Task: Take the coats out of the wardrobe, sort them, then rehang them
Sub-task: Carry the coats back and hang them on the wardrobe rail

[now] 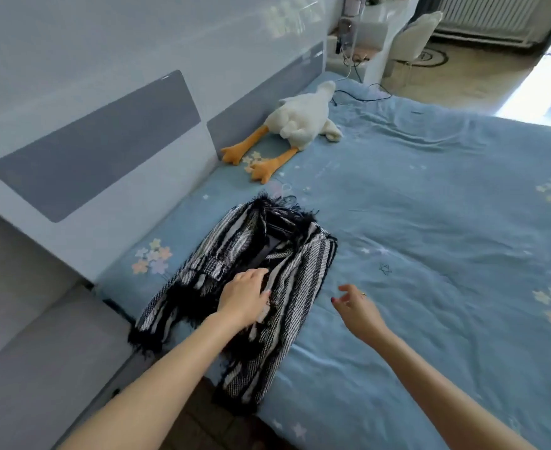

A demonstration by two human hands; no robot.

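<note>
A black-and-white striped coat (303,271) with black fringed edges lies flat on the blue bed (430,222), its collar toward the headboard and its hem hanging over the near edge. A dark hanger (280,227) shows inside the collar. My left hand (245,295) rests flat on the coat's front, fingers extended over the fabric. My right hand (357,306) hovers just right of the coat above the bedsheet, fingers loosely spread and holding nothing.
A white plush goose (297,121) with orange feet lies near the pale headboard (105,141). A desk (374,43) with cables and a white chair (410,40) stand at the far end. A small dark hair tie (385,269) lies on the sheet.
</note>
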